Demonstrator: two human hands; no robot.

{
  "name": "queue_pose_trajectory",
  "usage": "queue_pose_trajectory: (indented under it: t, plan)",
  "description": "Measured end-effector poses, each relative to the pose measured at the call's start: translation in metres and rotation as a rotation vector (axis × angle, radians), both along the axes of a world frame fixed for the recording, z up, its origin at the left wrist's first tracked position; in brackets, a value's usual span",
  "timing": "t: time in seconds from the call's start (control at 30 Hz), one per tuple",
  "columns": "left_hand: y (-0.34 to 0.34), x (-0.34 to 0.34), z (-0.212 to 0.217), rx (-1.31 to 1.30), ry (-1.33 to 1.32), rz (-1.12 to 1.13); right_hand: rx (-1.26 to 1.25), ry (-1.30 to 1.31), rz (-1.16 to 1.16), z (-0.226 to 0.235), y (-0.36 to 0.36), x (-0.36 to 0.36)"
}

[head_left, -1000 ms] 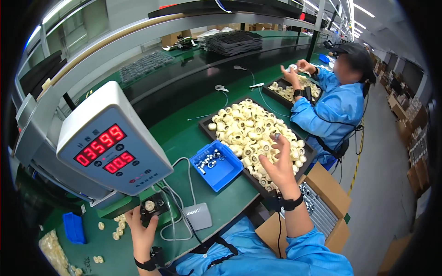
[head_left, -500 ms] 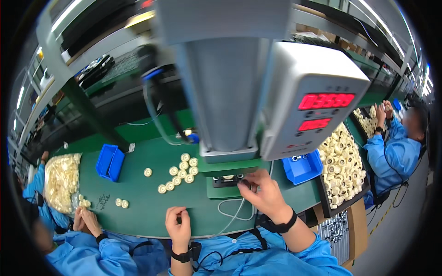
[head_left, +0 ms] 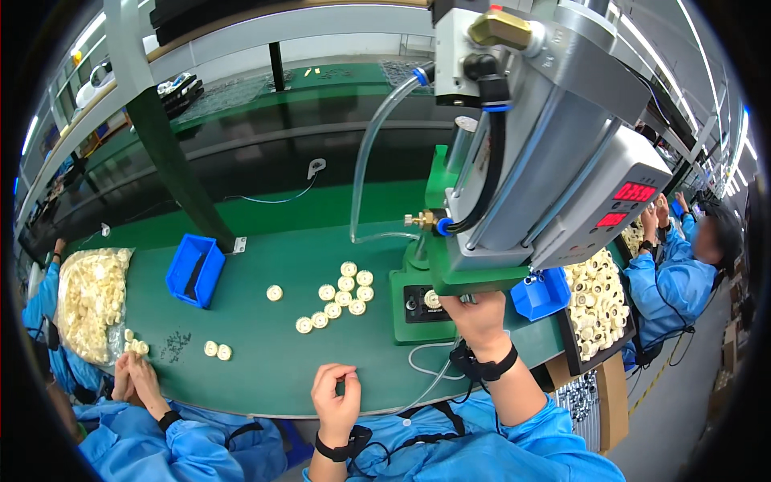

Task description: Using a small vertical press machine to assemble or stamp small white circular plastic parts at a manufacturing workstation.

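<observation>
My right hand [head_left: 479, 323] reaches under the head of the bench press [head_left: 514, 185]. Its fingers are closed at the right edge of a round cream wheel-like part [head_left: 432, 300], which sits on the black fixture [head_left: 415, 305] of the green press base. The press head and the hand itself partly hide the fingertips. My left hand [head_left: 336, 399] rests at the table's near edge with its fingers curled in, and nothing shows in it. Several like cream parts [head_left: 344, 298] lie in a loose group on the green table [head_left: 265, 353], left of the press.
A blue bin [head_left: 195, 271] stands left, another blue bin [head_left: 540, 295] right of the press. Beyond it, a black tray [head_left: 580, 353] is heaped with cream parts. A co-worker's hands [head_left: 138, 377] are near a clear bag [head_left: 92, 301] of parts. Air hoses [head_left: 371, 161] loop beside the press.
My view has swung, so the press now appears farther right and tilted. My right hand has moved in closer under the press head, against the cream part. The left hand stays curled.
</observation>
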State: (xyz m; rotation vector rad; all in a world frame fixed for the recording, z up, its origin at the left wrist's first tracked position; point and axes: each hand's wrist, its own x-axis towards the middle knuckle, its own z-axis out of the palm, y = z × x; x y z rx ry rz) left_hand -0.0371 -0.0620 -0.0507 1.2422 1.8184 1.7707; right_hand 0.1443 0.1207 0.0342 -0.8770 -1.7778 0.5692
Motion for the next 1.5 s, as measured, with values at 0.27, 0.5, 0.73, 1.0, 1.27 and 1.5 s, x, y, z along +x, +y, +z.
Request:
queue_pose_trajectory:
  t: [0.27, 0.5, 0.73, 1.0, 1.27, 1.5]
  plan:
    - [-0.012, -0.024, 0.011, 0.013, -0.021, 0.002, -0.064, -0.482, 0.0, -0.001, -0.049, 0.08]
    - [-0.036, -0.086, 0.016, -0.246, 0.237, 0.274, -0.156, -0.903, -0.042, -0.053, -0.086, 0.128]
    - [0.018, -0.091, 0.008, -0.398, 0.599, 0.046, -0.028, -0.631, -0.018, -0.05, -0.067, 0.133]
    - [0.04, -0.08, 0.022, -0.519, 0.455, 0.0, -0.053, -0.432, -0.355, -0.037, 0.002, 0.21]
    - [0.023, -0.045, 0.018, -0.477, 0.378, 0.003, -0.166, -0.781, -0.388, -0.061, 0.072, 0.189]
    - [0.008, -0.024, 0.014, -0.403, 0.205, 0.025, -0.19, -0.367, -0.28, -0.051, 0.068, 0.197]
